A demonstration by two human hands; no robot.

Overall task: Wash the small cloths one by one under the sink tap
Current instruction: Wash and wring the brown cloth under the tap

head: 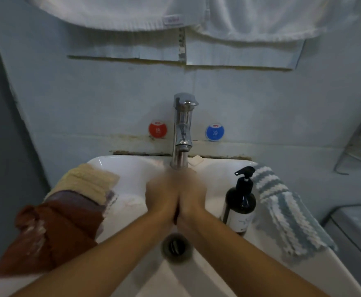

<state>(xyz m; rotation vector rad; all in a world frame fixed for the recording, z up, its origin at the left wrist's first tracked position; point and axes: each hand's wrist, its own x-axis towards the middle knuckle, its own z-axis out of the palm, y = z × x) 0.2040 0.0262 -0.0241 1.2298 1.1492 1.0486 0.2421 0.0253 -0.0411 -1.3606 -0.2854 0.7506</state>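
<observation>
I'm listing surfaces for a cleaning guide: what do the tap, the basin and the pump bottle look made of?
Tap: polished chromed metal, mirror-like reflections. Basin: glossy white ceramic, probably, with a bright highlight on its rim. Pump bottle: dark glossy plastic or glass, unclear which; black plastic-looking pump.

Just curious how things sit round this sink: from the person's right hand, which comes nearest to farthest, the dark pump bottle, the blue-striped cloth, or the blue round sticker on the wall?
From the right hand, in the head view:
1. Dark pump bottle, just to its right on the sink rim.
2. Blue-striped cloth, beyond the bottle, draped over the sink's right edge.
3. Blue round sticker, up on the wall behind the sink.
</observation>
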